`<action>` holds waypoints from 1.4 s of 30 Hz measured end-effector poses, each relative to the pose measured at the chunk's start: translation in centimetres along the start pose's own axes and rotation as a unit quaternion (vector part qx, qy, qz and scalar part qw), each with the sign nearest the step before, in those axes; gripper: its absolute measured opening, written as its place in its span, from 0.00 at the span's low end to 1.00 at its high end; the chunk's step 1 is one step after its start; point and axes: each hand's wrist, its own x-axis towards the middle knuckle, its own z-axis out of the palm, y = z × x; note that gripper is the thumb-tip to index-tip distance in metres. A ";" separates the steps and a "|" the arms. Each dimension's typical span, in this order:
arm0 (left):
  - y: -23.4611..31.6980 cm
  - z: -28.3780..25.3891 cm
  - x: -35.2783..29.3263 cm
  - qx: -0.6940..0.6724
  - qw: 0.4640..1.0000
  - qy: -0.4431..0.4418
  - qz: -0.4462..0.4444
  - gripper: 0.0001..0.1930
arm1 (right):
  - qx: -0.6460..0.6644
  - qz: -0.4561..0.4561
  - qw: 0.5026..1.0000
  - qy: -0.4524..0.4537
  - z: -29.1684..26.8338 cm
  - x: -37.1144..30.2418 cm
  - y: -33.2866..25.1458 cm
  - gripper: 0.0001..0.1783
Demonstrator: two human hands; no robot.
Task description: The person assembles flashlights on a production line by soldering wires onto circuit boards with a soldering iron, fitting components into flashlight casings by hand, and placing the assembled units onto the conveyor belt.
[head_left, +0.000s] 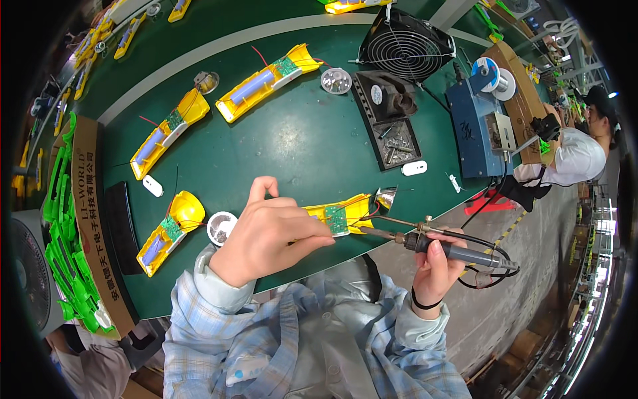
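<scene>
My right hand (433, 271) grips a soldering iron (465, 255) by its dark handle, with a thin metal feed tube along its top. The iron's tip points left, close to a yellow flashlight housing (357, 205) near the table's front edge. That housing holds a green circuit board (337, 217) with wires; a shiny reflector (385, 197) sits at its right end. Over its left part hangs my left hand (266, 236), thumb and fingers pinched together beside the board. Whatever lies between those fingertips is too small to make out, and the hand covers part of the housing.
More yellow housings (242, 103) with batteries and boards lie left and behind. A black tray (412, 143), a black fan (405, 50) and a blue solder feeder (468, 126) stand right. A cardboard box (100, 253) of green parts borders the left. A co-worker (578, 156) sits far right.
</scene>
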 end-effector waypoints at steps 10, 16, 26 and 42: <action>0.0 1.9 0.3 0.002 0.999 -0.045 -0.003 0.04 | 0.003 -0.036 0.999 -0.004 -0.8 0.5 1.1 0.09; -0.4 2.4 0.0 0.103 0.995 0.001 0.012 0.07 | 0.045 -0.041 0.998 0.006 -0.2 0.4 1.2 0.10; 0.2 1.8 -0.2 0.092 0.995 0.030 -0.022 0.05 | 0.047 -0.016 0.999 -0.020 -0.4 0.5 1.5 0.09; -0.1 2.6 0.0 0.091 0.993 0.070 -0.037 0.06 | 0.055 -0.012 0.998 -0.029 -0.3 1.0 2.2 0.09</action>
